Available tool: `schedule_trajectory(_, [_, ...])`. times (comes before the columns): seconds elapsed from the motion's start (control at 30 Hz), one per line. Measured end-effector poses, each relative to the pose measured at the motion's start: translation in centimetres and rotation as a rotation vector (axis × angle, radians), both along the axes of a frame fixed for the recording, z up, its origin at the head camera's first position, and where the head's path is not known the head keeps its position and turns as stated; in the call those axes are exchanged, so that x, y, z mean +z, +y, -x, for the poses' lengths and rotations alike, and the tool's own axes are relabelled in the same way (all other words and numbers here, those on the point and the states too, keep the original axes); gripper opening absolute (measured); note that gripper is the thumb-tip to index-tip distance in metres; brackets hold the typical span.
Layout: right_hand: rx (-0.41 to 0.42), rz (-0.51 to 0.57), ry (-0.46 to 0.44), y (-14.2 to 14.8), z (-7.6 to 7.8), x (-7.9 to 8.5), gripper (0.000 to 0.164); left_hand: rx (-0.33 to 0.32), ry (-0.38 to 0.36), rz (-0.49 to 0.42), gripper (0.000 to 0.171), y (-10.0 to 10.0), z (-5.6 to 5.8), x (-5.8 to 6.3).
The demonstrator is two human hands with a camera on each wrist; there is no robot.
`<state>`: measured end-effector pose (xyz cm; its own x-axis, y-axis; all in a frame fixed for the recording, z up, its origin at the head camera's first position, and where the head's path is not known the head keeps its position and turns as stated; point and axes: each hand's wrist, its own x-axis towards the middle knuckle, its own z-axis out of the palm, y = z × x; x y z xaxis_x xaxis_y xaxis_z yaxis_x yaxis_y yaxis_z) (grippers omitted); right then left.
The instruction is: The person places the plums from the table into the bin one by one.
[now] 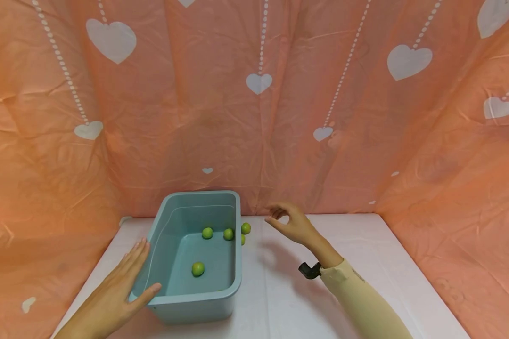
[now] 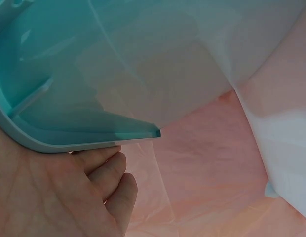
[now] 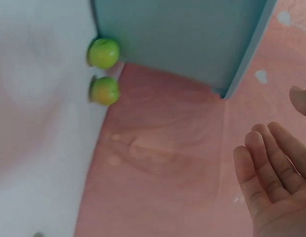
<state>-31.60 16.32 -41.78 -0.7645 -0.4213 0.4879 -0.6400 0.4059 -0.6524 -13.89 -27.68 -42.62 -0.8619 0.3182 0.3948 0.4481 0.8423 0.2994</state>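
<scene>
A blue-grey plastic tub (image 1: 182,298) stands on the left part of the table. Inside it lie three small green fruits, one of them a round green fruit (image 1: 198,269) toward the near end. Two more green fruits (image 3: 104,53) sit on the table against and beside the tub's right wall. My left hand (image 1: 114,287) rests on the tub's left rim with fingers straight; the left wrist view shows the palm against the rim (image 2: 59,147). To the right of the tub my right hand (image 1: 294,225) hovers above the table, fingers loosely bent, holding nothing.
A white cloth covers the table (image 1: 348,245). Pink-orange curtain (image 1: 220,117) with white hearts hangs at the back and both sides, close to the table edges. A black wrist mount (image 1: 309,270) sticks out from the right sleeve.
</scene>
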Motion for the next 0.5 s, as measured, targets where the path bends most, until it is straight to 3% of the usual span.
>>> schedule_trajectory(0.5, [-0.156, -0.057, 0.018, 4.1, 0.1, -3.9, 0.033, -0.006, 0.026, 0.009, 0.096, 0.0, 0.0, -0.1])
